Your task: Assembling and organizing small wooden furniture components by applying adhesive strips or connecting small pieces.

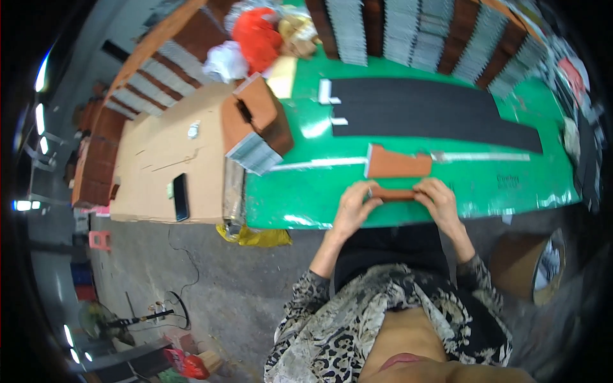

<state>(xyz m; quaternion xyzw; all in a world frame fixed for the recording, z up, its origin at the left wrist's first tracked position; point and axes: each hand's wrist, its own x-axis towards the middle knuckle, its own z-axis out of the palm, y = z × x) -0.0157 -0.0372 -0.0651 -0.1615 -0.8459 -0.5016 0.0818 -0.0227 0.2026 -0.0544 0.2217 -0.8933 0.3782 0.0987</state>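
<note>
A narrow brown strip-like piece (pixel 394 194), which looks like leather or card, stretches between my two hands near the table's front edge. My left hand (pixel 353 207) pinches its left end, and my right hand (pixel 439 201) pinches the right end with thumb and fingers. Just beyond them a flat orange-brown cut piece (pixel 399 162) lies on the green table top (pixel 306 201). It rests across a pale strip (pixel 476 156) running along the table. Farther back is a large dark sheet (pixel 421 112) with small white tabs at its left end.
To the left stands a stack of brown pieces (pixel 265 118) beside a cardboard sheet (pixel 140 175) bearing a phone (pixel 181 196). Grey and brown stacks (pixel 399 32) line the back. A red plastic bag (pixel 257 39) sits back left. On the floor, right, is a round bin (pixel 520 265).
</note>
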